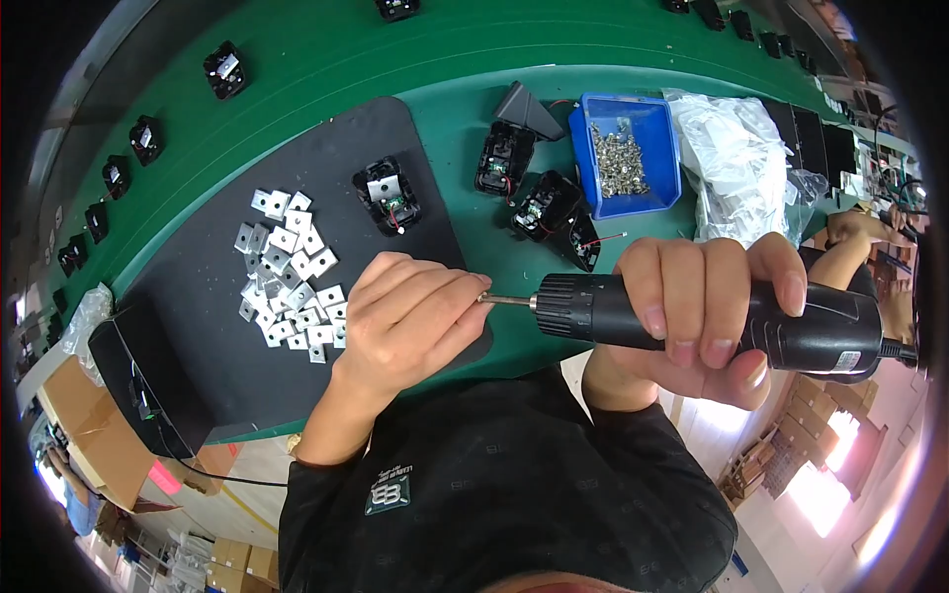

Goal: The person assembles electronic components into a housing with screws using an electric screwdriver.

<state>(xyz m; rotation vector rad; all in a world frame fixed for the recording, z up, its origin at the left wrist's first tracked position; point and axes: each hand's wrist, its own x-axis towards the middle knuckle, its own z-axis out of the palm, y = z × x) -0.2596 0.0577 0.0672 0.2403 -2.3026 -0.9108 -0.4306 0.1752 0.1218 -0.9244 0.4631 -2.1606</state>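
My right hand [692, 301] is wrapped around a black electric screwdriver [585, 308] held level, its metal bit [510, 300] toward the left. At the bit's tip my left hand [407, 318] is closed, thumb and forefinger pinching a small screw [483, 296], which the fingers mostly cover. Beyond the left hand, a black housing [388, 198] with a silver plate and red wire inside lies on the dark mat [198, 336]. A heap of silver square plates [287, 267], each with a hole, spreads over the mat to the left.
A blue bin [641, 206] of small screws stands beyond my right hand. Opened black housings [504, 158] with wires lie left of it, white plastic bags [736, 163] right of it. More housings [227, 69] line the green belt [326, 69]. A black box-like part [153, 371] sits far left.
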